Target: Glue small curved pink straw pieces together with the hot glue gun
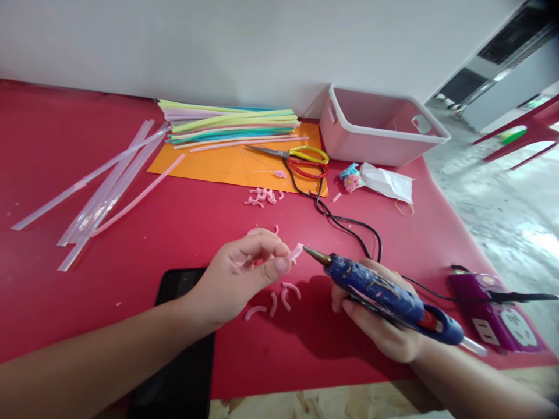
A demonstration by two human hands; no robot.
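Observation:
Between thumb and fingertips, my left hand (244,273) pinches a short pink pipe cleaner piece (296,252). My right hand (379,326) is wrapped round a blue hot glue gun (375,288), whose metal nozzle (317,255) points left. The nozzle's tip is at the piece's free end; whether they touch I cannot tell. A clear glue stick (474,347) sticks out of the gun's rear. Several curved pink pieces (286,297) lie on the red table below my hands, and a small pile of pink pieces (262,196) lies farther back.
Scissors (301,160) and bundled coloured pipe cleaners (231,125) lie on an orange sheet (174,163). Clear glue sticks (109,192) are at left. A pink bin (379,125), a pink flower (351,183), a purple power strip (493,314), a black cord (345,219) and a phone (183,361) surround the hands.

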